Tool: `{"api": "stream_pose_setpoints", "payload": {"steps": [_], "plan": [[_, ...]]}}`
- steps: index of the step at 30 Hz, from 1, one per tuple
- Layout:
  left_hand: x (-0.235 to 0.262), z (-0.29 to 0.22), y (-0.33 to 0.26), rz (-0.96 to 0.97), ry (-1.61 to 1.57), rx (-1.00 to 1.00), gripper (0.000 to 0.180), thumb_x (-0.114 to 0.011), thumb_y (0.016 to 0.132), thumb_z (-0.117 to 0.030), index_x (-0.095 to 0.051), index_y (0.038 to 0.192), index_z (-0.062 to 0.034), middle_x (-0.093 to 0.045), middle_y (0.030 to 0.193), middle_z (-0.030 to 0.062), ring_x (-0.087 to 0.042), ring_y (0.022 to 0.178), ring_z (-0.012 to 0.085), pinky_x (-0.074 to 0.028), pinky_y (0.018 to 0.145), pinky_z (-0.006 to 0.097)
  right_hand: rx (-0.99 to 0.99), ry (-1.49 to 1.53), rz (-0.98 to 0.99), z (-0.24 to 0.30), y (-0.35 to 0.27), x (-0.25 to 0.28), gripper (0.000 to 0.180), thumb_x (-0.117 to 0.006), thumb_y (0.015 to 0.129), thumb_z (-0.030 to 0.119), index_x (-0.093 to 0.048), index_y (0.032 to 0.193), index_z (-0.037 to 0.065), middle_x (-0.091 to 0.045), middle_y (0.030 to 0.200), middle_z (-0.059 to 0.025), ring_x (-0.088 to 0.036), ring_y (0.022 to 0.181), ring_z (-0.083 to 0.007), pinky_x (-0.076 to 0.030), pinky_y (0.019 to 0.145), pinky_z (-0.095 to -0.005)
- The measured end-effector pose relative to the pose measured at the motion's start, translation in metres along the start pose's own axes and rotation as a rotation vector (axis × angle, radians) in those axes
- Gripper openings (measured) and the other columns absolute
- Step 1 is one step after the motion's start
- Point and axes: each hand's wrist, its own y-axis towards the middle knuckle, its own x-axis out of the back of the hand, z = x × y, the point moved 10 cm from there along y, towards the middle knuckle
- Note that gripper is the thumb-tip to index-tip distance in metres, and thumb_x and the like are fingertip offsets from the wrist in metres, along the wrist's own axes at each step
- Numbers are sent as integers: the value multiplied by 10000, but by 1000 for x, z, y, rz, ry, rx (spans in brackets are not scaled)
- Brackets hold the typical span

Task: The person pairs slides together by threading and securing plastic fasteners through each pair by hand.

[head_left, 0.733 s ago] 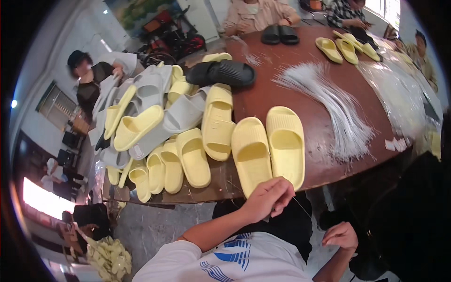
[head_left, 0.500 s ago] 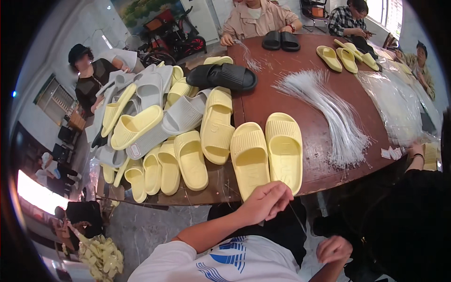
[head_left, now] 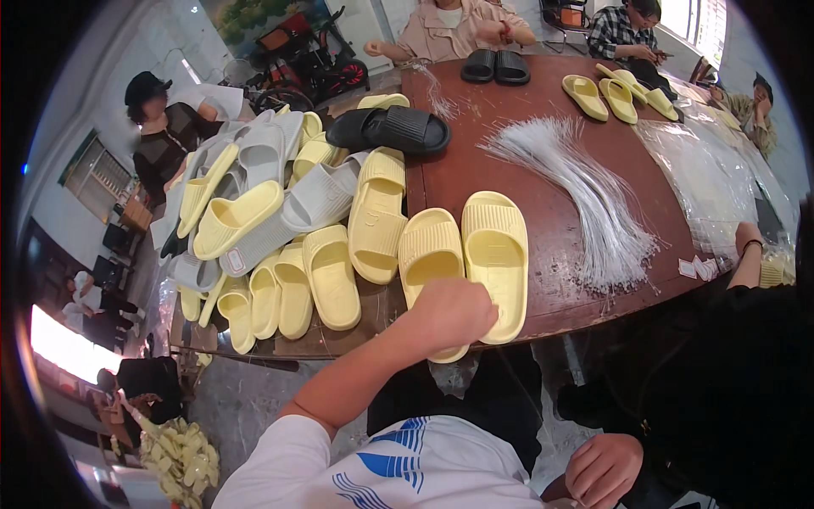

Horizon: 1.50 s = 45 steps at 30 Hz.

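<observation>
In front of me at the table edge stands a pair of yellow slide sandals, the left slide (head_left: 431,233) and the right slide (head_left: 497,254). My left hand (head_left: 451,316) is closed in a fist over the lower half of the left slide, its knuckles close to the right one. Its fingertips are hidden, so what it grips cannot be made out. Low beside my lap, my right hand (head_left: 604,468) is curled closed, away from the slides; anything between its fingers is too small to see. A faint thin line hangs below my left hand.
Yellow and grey slides (head_left: 322,199) are heaped to the left, with black slides (head_left: 388,131) behind. Thin white ties (head_left: 589,199) lie in a bundle at right. Clear plastic bags (head_left: 704,191) cover the far right. Other people sit around the red-brown table (head_left: 466,161).
My left hand has moved up and left onto the left slide. My right hand has dropped a little. The person opposite has moved a hand off the black slides; the view has shifted slightly.
</observation>
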Motion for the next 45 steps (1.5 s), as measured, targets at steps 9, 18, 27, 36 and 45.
{"api": "stream_pose_setpoints", "payload": {"steps": [9,18,27,36,45], "plan": [[23,15,-4,-164,-12,30,442,-526,991,-385,-743,801,-50,-698,737,161,-687,721,361,-519,651,469,-466,-142,-475,-41,-64,25,136,-807,867,141,-753,867,16,-728,879,-128,-698,748,-243,-543,656,-321],[50,76,-55,-391,-298,165,370,-590,1008,-323,-735,832,-32,-625,591,93,-637,558,201,-473,568,319,-598,-93,-440,-61,-83,24,84,-793,846,80,-739,826,19,-719,812,-99,-691,722,-248,-520,631,-317],[103,97,-8,-581,-353,-4,230,-605,1009,-223,-686,1043,-10,-690,784,107,-678,705,176,-503,637,301,-861,-193,-991,-100,-104,80,201,-777,860,95,-647,746,-8,-605,685,-39,-556,626,-115,-418,583,-265],[84,48,127,-357,31,-635,177,-627,944,-150,-706,1090,-88,-659,1096,71,-645,1055,272,-530,874,372,-921,-161,-1093,-122,-104,86,225,-739,907,100,-633,742,-9,-594,691,1,-508,628,-60,-398,585,-234],[90,68,157,-256,249,-604,143,-628,926,-186,-712,995,-94,-660,989,79,-643,990,289,-529,848,398,-983,-176,-1103,-129,-97,91,231,-716,937,119,-649,761,-14,-596,703,9,-516,639,-56,-406,580,-236]]}}
